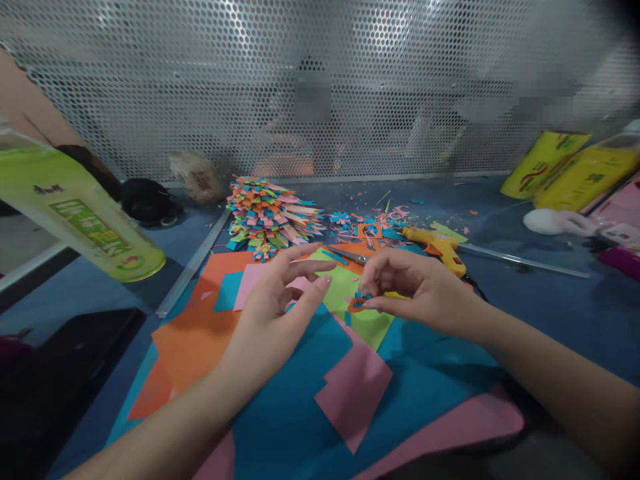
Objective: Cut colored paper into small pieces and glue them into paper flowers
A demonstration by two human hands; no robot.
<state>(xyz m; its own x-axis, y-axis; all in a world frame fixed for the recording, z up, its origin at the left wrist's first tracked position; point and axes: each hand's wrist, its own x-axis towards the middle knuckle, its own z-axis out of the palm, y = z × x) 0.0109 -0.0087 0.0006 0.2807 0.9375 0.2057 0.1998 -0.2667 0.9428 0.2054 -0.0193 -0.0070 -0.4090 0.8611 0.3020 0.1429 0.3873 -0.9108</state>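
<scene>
Between the thumb and fingers of my right hand (407, 287) is a small orange and blue paper ring (357, 305), pinched at its right side. My left hand (287, 290) hovers to the left of it, fingers apart and holding nothing. Beneath both hands lie overlapping sheets of coloured paper: a large blue sheet (295, 393), an orange sheet (200, 347), a green sheet (383, 327) and a pink piece (355, 387). Just beyond my hands lie scissors (350, 255), their handles partly hidden by my right hand.
A cone of layered paper strips (267, 213) stands at the back, beside paper scraps (395, 217). A yellow glue gun (445, 250) and a clear glue stick (525, 260) lie right. A green bottle (85, 213), a clear strip (195, 263) and a dark flat object (75, 373) are left.
</scene>
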